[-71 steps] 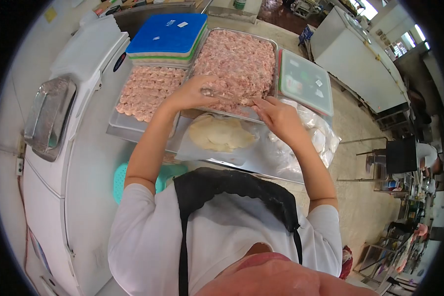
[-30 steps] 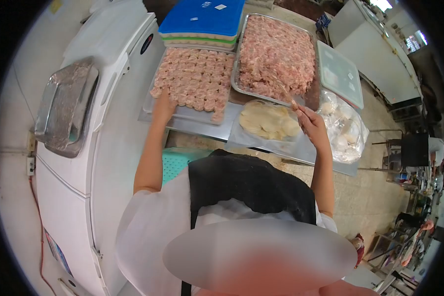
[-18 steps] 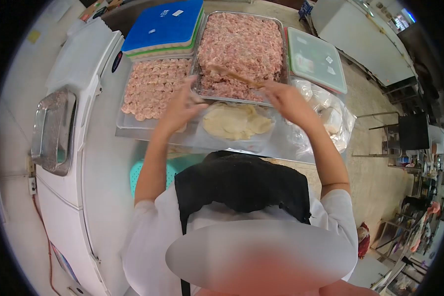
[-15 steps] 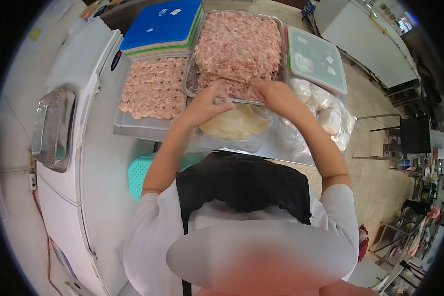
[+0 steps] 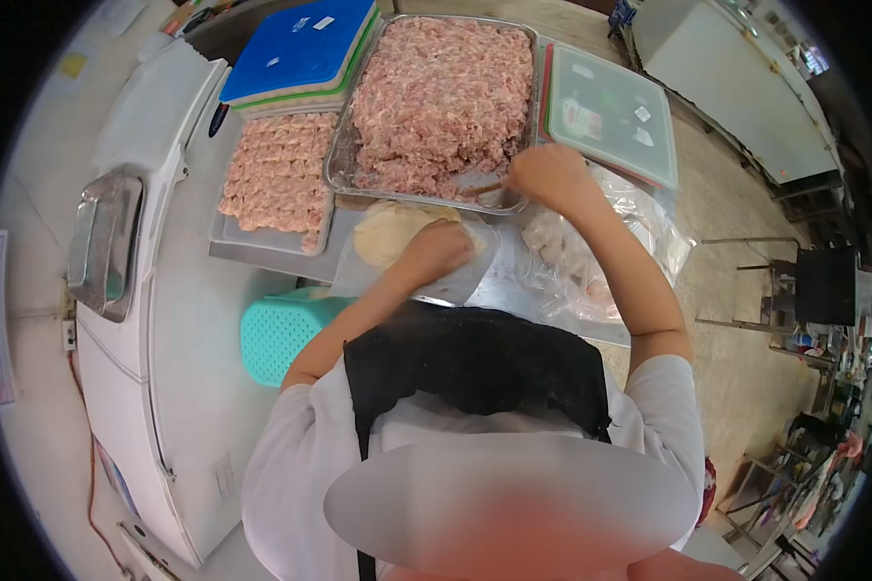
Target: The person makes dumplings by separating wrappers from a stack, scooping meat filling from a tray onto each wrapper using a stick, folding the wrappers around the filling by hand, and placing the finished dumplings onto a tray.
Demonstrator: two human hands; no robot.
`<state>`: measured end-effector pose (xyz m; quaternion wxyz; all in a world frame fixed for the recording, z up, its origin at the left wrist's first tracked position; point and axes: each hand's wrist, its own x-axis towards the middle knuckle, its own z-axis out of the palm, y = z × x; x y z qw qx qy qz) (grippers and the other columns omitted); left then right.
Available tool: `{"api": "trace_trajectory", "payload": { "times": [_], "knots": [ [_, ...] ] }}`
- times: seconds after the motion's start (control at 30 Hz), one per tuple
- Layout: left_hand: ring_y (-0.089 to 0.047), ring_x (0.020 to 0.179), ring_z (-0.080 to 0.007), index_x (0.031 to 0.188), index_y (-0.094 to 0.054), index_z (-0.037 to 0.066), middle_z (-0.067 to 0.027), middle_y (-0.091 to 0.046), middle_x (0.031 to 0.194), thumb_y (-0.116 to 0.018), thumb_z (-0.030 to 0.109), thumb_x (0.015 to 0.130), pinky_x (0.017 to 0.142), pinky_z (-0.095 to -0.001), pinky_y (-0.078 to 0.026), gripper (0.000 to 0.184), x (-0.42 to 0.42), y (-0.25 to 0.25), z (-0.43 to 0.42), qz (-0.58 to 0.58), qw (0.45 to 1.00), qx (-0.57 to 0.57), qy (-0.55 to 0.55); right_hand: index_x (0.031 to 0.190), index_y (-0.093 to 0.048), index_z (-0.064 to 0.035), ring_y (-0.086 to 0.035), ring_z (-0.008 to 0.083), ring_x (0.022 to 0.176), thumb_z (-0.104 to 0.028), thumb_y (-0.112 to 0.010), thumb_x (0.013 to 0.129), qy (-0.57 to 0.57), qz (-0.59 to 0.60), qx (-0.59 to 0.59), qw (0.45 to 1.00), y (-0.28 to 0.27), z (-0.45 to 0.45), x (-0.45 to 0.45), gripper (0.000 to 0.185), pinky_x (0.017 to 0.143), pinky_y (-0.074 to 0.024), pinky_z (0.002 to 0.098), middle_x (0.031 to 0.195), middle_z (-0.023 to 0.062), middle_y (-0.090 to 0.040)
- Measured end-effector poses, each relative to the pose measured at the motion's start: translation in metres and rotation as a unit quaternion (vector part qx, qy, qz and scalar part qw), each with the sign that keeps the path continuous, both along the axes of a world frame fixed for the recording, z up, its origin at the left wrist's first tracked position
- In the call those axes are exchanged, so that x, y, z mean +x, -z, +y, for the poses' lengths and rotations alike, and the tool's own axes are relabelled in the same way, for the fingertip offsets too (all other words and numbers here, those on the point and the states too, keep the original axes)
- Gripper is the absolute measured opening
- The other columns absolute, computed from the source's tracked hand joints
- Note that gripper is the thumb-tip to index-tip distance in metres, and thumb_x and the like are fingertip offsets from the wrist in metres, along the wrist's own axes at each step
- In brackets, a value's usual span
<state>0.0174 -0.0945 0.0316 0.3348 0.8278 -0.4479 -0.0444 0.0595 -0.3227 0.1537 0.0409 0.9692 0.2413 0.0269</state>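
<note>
My left hand [image 5: 443, 248] is closed over the right part of the pale dough wrappers [image 5: 382, 232]; what its fingers hold, if anything, is hidden. My right hand [image 5: 549, 176] grips a thin wooden stick [image 5: 489, 188] at the lower right corner of the metal tray [image 5: 334, 160]. The stick's tip lies by the ground meat [image 5: 441, 92] heaped in that tray. Left of it, rows of filled dumplings [image 5: 279, 174] sit in a clear shallow tray. Beside my right hand is a clear plastic bag [image 5: 576, 254] with white pieces inside.
A blue-lidded container stack [image 5: 300, 48] stands behind the dumplings. To the right of the meat is a container with a translucent lid [image 5: 615, 116]. A turquoise basket [image 5: 281, 339] sits below the table edge, and a white freezer [image 5: 126, 349] at the left holds a foil-like tray [image 5: 107, 244].
My left hand has moved from the front of the meat tray down to the wrappers. The stick in my right hand has moved toward the tray's lower right corner.
</note>
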Motion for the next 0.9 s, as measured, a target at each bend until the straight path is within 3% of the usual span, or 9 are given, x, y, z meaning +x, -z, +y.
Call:
{"api": "trace_trajectory", "payload": {
  "times": [0.1,0.2,0.3,0.4,0.5,0.6,0.67,0.8,0.9],
  "knots": [
    [-0.058,0.091,-0.0197,0.096,-0.063,0.007,-0.0039,-0.061,0.091,-0.065,0.021,0.085,0.078,-0.0371,-0.045,0.019,-0.003,-0.017,0.005,0.280,0.952,-0.072,-0.100,0.069,-0.069,-0.0049,-0.067,0.0293,0.065,-0.014,-0.058,0.072,-0.022,0.002,0.036,0.999,0.027,0.003,0.007,0.014,0.058,-0.0529,0.0407,0.067,0.0148,-0.066],
    [-0.060,0.097,-0.0176,0.103,-0.063,0.005,-0.0055,-0.065,0.101,-0.062,0.021,0.087,0.084,-0.0316,-0.047,0.023,0.011,-0.009,0.032,0.419,0.876,-0.186,-0.148,0.070,-0.069,-0.0052,-0.067,0.0302,0.065,-0.014,-0.058,0.072,-0.073,-0.023,0.053,0.996,0.045,0.023,-0.007,0.014,0.058,-0.0527,0.0415,0.068,0.0155,-0.066],
    [-0.057,0.103,-0.0138,0.106,-0.063,0.003,-0.0043,-0.064,0.105,-0.061,0.021,0.089,0.088,-0.0298,-0.046,0.025,0.006,-0.055,0.044,0.612,0.599,-0.474,-0.204,0.069,-0.069,-0.0051,-0.067,0.0308,0.066,-0.016,-0.059,0.074,-0.019,0.013,0.039,0.999,0.021,0.015,-0.005,0.016,0.057,-0.0525,0.0417,0.069,0.0161,-0.066],
    [-0.056,0.106,-0.0130,0.114,-0.062,0.002,-0.0068,-0.064,0.108,-0.059,0.020,0.092,0.092,-0.0297,-0.045,0.028,0.021,-0.063,0.080,0.411,0.803,-0.366,-0.230,0.070,-0.068,-0.0024,-0.068,0.0312,0.069,-0.017,-0.059,0.077,0.010,0.068,0.007,0.998,0.025,-0.001,0.019,0.019,0.059,-0.0528,0.0425,0.072,0.0183,-0.066],
    [-0.056,0.107,-0.0141,0.117,-0.060,0.001,-0.0071,-0.064,0.111,-0.056,0.018,0.094,0.093,-0.0291,-0.043,0.030,0.029,-0.078,0.112,0.391,0.797,-0.345,-0.304,0.072,-0.068,-0.0017,-0.068,0.0304,0.070,-0.020,-0.060,0.076,0.001,0.079,0.048,0.996,0.048,0.035,-0.015,0.020,0.061,-0.0527,0.0435,0.075,0.0192,-0.067],
    [-0.058,0.105,-0.0154,0.117,-0.060,-0.002,-0.0081,-0.064,0.112,-0.055,0.020,0.095,0.092,-0.0293,-0.043,0.031,0.044,-0.088,0.141,0.219,0.886,-0.259,-0.315,0.077,-0.069,-0.0049,-0.066,0.0341,0.077,-0.028,-0.056,0.086,0.045,0.154,0.153,0.975,0.034,0.029,-0.011,0.028,0.069,-0.0519,0.0451,0.077,0.0191,-0.067],
    [-0.058,0.102,-0.0152,0.115,-0.060,-0.003,-0.0084,-0.065,0.110,-0.054,0.021,0.095,0.091,-0.0289,-0.043,0.031,0.050,-0.089,0.153,0.191,0.884,-0.265,-0.333,0.081,-0.070,-0.0085,-0.064,0.0368,0.080,-0.035,-0.048,0.094,0.062,0.201,0.219,0.953,0.029,0.027,-0.001,0.037,0.073,-0.0509,0.0459,0.078,0.0182,-0.067],
    [-0.058,0.099,-0.0162,0.113,-0.061,-0.003,-0.0090,-0.065,0.108,-0.052,0.022,0.096,0.089,-0.0283,-0.043,0.032,0.075,-0.092,0.174,0.076,0.925,-0.177,-0.328,0.079,-0.069,-0.0071,-0.065,0.0357,0.078,-0.031,-0.051,0.090,0.044,0.096,0.135,0.985,0.007,0.075,0.014,0.032,0.069,-0.0516,0.0457,0.076,0.0185,-0.066],
    [-0.060,0.097,-0.0196,0.113,-0.061,-0.002,-0.0097,-0.064,0.110,-0.051,0.022,0.096,0.087,-0.0280,-0.044,0.031,0.087,-0.105,0.174,0.117,0.922,-0.185,-0.319,0.076,-0.067,-0.0063,-0.065,0.0348,0.077,-0.026,-0.051,0.087,0.035,0.107,0.025,0.993,0.023,0.103,0.015,0.027,0.066,-0.0517,0.0455,0.075,0.0181,-0.066]
  ]
}}
